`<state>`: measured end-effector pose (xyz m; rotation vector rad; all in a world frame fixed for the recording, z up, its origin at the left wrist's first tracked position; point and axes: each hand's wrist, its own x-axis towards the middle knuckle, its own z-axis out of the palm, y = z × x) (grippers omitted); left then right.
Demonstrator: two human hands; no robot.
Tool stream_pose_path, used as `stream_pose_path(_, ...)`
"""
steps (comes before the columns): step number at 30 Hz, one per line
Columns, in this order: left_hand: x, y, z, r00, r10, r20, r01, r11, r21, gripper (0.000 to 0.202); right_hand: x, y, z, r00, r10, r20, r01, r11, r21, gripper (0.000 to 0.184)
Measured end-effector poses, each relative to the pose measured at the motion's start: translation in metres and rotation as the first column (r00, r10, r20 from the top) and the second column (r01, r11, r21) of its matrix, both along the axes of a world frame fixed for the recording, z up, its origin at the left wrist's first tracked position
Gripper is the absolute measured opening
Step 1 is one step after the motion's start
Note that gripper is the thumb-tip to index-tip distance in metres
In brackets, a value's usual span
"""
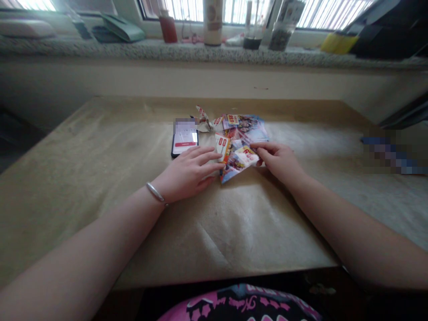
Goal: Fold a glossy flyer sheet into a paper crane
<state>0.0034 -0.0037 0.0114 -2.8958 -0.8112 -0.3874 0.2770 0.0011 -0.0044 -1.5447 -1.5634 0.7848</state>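
Note:
A colourful printed paper (pixel 234 167) with a folded, angular shape lies on the table in front of me. My right hand (pixel 281 162) pinches its right edge between thumb and fingers. With fingers stretched out flat, my left hand (pixel 190 174) rests at the paper's left side, fingertips touching it. Behind that paper lies another printed sheet (pixel 252 127) with similar pictures. A small folded paper shape (pixel 209 123) with pointed tips sits to its left. Just beyond my left hand is a phone (pixel 185 139) with its screen lit.
The table (pixel 214 240) has a creased tan cover. Along the stone windowsill (pixel 133 50) stand a red bottle (pixel 167 27), a tall container (pixel 213 22), a jar (pixel 284 29), a green pouch (pixel 123 29) and a yellow object (pixel 339 43). A blurred blue item (pixel 391 154) lies at the right.

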Motion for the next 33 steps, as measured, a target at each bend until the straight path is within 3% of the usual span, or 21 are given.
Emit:
stream_pose_path(6, 0.001, 0.0, 0.0, 1.0, 0.012, 0.001, -0.012, 1.0, -0.027, 0.041, 0.001, 0.0, -0.004, 0.978, 0.104, 0.183, -0.114, 0.992, 0.046, 0.047)
stream_pose_path(9, 0.001, 0.0, -0.002, 0.998, 0.049, -0.025, -0.051, 0.997, -0.065, 0.047, 0.0, -0.003, -0.004, 0.929, 0.159, 0.333, -0.196, 0.977, 0.081, 0.048)
stream_pose_path(17, 0.002, 0.001, -0.007, 0.984, 0.131, -0.118, -0.148, 0.976, -0.156, 0.054, 0.002, -0.009, 0.004, 0.696, 0.291, 0.656, -0.497, 0.855, 0.149, 0.038)
stream_pose_path(20, 0.002, 0.002, -0.007, 0.986, 0.115, -0.12, -0.136, 0.975, -0.178, 0.052, 0.002, -0.012, 0.009, 0.594, 0.269, 0.758, -0.539, 0.832, 0.128, 0.03)
stream_pose_path(24, 0.001, 0.003, -0.008, 0.992, 0.068, -0.106, -0.088, 0.976, -0.201, 0.05, -0.002, -0.018, 0.015, 0.458, 0.236, 0.857, -0.606, 0.789, 0.107, 0.033)
stream_pose_path(29, 0.002, 0.002, -0.009, 0.998, 0.014, -0.064, -0.026, 0.981, -0.191, 0.044, -0.007, -0.019, 0.013, 0.548, 0.358, 0.756, -0.68, 0.717, 0.154, 0.021)
stream_pose_path(33, 0.006, -0.001, -0.007, 0.999, 0.003, -0.052, -0.013, 0.979, -0.205, 0.044, -0.005, -0.015, 0.009, 0.633, 0.44, 0.636, -0.649, 0.75, 0.127, 0.011)
